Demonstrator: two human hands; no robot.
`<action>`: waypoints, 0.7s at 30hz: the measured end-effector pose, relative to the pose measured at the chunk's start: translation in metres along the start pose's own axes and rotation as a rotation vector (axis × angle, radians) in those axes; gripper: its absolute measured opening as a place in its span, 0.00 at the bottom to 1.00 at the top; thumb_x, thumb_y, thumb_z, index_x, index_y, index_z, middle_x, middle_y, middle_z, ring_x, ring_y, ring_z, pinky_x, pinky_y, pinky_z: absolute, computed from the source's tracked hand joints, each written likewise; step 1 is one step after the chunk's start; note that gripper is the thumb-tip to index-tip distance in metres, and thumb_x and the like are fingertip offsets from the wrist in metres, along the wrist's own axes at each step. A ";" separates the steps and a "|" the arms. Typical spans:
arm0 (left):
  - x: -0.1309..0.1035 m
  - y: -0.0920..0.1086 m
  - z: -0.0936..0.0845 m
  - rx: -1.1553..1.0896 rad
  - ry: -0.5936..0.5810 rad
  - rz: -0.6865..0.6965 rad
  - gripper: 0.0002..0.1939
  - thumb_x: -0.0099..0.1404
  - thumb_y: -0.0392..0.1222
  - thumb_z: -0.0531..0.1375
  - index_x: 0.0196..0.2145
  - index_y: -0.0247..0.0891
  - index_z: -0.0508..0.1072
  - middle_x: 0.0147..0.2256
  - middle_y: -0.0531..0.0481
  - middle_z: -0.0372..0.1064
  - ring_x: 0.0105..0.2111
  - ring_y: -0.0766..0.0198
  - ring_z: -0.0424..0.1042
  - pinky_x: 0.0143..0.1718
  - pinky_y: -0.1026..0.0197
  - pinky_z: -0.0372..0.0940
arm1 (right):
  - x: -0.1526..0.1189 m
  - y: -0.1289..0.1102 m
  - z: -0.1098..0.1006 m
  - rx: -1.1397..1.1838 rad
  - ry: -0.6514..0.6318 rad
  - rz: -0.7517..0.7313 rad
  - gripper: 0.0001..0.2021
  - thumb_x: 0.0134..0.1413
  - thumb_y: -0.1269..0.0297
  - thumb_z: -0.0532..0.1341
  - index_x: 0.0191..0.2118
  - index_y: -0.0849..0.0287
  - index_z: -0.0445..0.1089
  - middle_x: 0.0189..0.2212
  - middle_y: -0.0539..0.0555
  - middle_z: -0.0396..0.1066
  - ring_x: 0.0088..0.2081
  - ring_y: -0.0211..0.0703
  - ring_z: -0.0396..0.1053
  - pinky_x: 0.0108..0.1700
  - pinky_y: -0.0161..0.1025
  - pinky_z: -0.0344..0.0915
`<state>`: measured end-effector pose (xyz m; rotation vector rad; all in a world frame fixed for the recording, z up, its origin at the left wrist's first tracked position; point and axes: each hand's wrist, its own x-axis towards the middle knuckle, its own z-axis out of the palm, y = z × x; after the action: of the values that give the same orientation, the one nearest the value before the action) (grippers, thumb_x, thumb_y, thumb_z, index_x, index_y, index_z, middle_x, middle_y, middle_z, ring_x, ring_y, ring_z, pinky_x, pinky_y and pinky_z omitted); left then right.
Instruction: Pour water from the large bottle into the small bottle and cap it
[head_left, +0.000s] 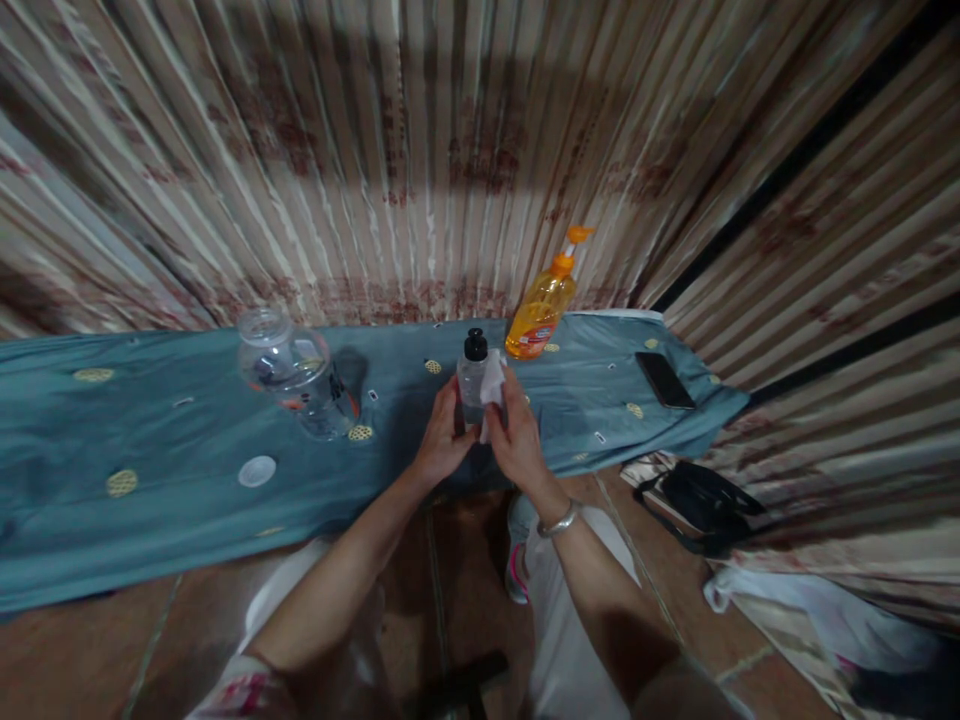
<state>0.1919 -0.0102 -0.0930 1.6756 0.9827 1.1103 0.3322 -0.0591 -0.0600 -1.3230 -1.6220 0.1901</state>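
Observation:
Between my hands stands a small clear bottle with a black cap [472, 380], upright over the front part of the cloth-covered table. Around its left side my left hand [444, 438] is closed, gripping it low down. My right hand [517, 430] pinches a white tissue or cloth [493, 382] and presses it to the bottle's right side. Whether the bottle's base rests on the table is hidden by my fingers. Just behind and to the right is an orange pump bottle [538, 310] of yellow-orange liquid.
A clear plastic jar [300, 385] stands at left, with a round translucent lid [257, 471] lying before it. A black phone [664, 380] lies at the right end of the teal-covered table [180, 440]. Pleated curtains [420, 180] hang behind. A black bag [709, 500] sits low at right.

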 end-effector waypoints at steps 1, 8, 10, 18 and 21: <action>0.000 0.001 0.000 -0.028 -0.015 -0.012 0.43 0.59 0.47 0.66 0.69 0.42 0.57 0.69 0.35 0.58 0.68 0.45 0.62 0.56 0.47 0.73 | 0.000 0.006 0.001 0.016 0.020 0.033 0.28 0.71 0.61 0.51 0.72 0.58 0.57 0.70 0.63 0.62 0.72 0.49 0.59 0.72 0.55 0.59; 0.011 0.011 -0.006 -0.149 -0.015 -0.120 0.45 0.54 0.49 0.71 0.66 0.43 0.59 0.63 0.38 0.68 0.61 0.46 0.71 0.52 0.47 0.75 | -0.014 0.016 0.003 0.059 0.028 0.095 0.21 0.70 0.59 0.53 0.62 0.59 0.70 0.57 0.64 0.76 0.59 0.51 0.74 0.62 0.50 0.72; 0.015 0.009 -0.006 -0.146 0.007 -0.116 0.49 0.51 0.48 0.73 0.67 0.43 0.59 0.61 0.39 0.69 0.59 0.46 0.72 0.49 0.49 0.76 | -0.014 0.005 -0.003 0.047 0.030 0.055 0.22 0.71 0.61 0.52 0.64 0.58 0.68 0.61 0.63 0.73 0.63 0.51 0.71 0.66 0.50 0.68; 0.026 0.001 0.007 -0.154 0.076 -0.054 0.51 0.48 0.46 0.75 0.66 0.41 0.58 0.59 0.38 0.69 0.55 0.50 0.74 0.57 0.48 0.71 | 0.006 -0.010 -0.010 -0.028 -0.064 -0.094 0.28 0.70 0.68 0.49 0.73 0.54 0.57 0.73 0.59 0.56 0.75 0.48 0.52 0.75 0.55 0.54; 0.023 0.004 0.010 -0.145 0.083 -0.040 0.51 0.49 0.45 0.74 0.66 0.41 0.55 0.62 0.36 0.66 0.57 0.50 0.73 0.61 0.47 0.68 | 0.007 0.004 -0.003 0.012 -0.069 -0.012 0.27 0.70 0.65 0.50 0.72 0.58 0.58 0.69 0.63 0.63 0.71 0.49 0.61 0.72 0.55 0.60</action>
<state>0.2086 0.0073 -0.0851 1.4976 0.9598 1.2033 0.3382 -0.0533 -0.0570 -1.3099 -1.6833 0.2408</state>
